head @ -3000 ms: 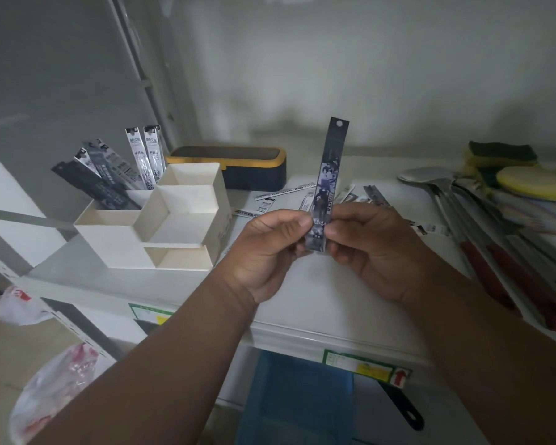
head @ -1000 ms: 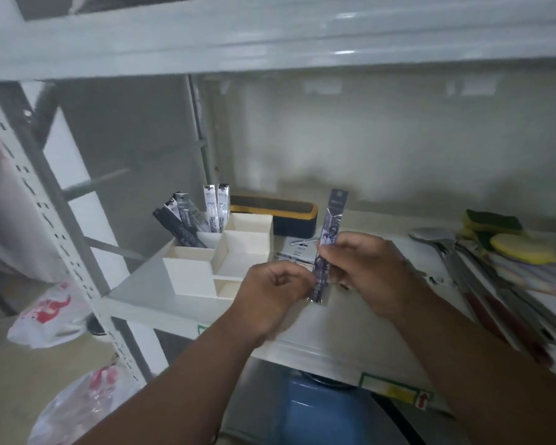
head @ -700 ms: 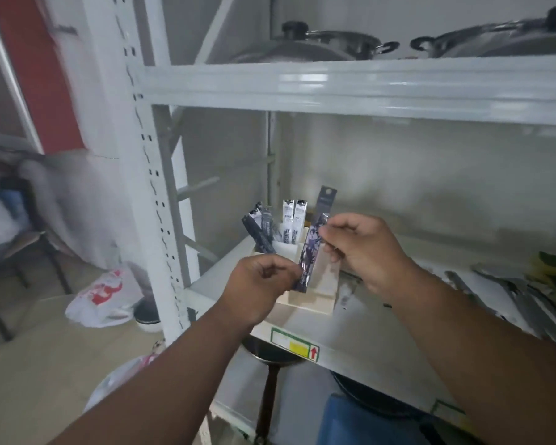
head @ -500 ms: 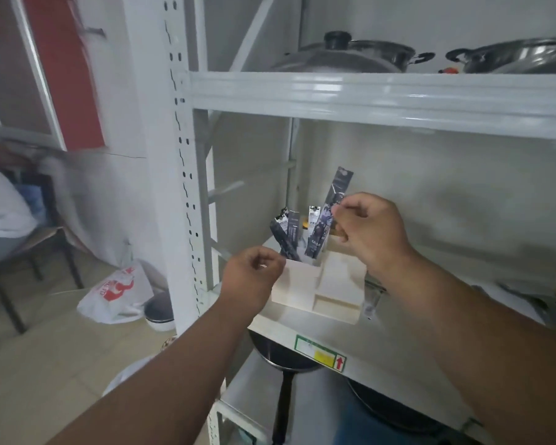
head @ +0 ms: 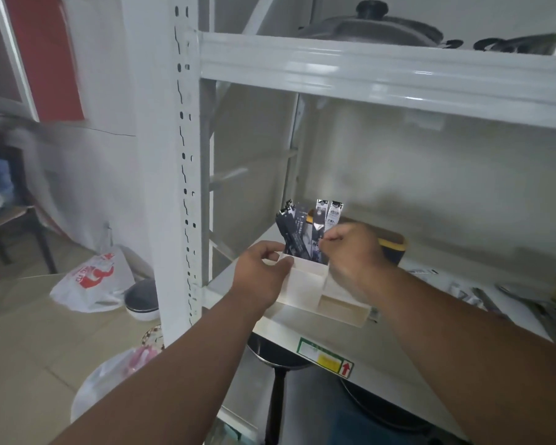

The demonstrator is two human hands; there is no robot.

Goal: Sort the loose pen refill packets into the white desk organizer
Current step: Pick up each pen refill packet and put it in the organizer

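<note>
The white desk organizer (head: 305, 284) stands at the left end of the white shelf (head: 398, 354). Several refill packets (head: 293, 231) stand upright in its back compartment, some dark, some white. My right hand (head: 355, 256) pinches a dark patterned refill packet (head: 316, 239) whose lower end is down inside that compartment among the others. My left hand (head: 262, 277) holds the organizer's near left corner, thumb on the rim. A few loose packets (head: 426, 271) lie on the shelf to the right, partly hidden by my right arm.
A black and yellow case (head: 395, 248) sits behind the organizer. Utensils (head: 527, 311) lie at the shelf's right end. The white upright post (head: 177, 187) stands just left. Pots (head: 373, 24) sit on the upper shelf, a pan (head: 276, 358) below, plastic bags (head: 90, 281) on the floor.
My right hand carried the dark packet left and lowered it into the back compartment. My left hand let go of the packet and moved onto the organizer's corner. My head rose and turned left.
</note>
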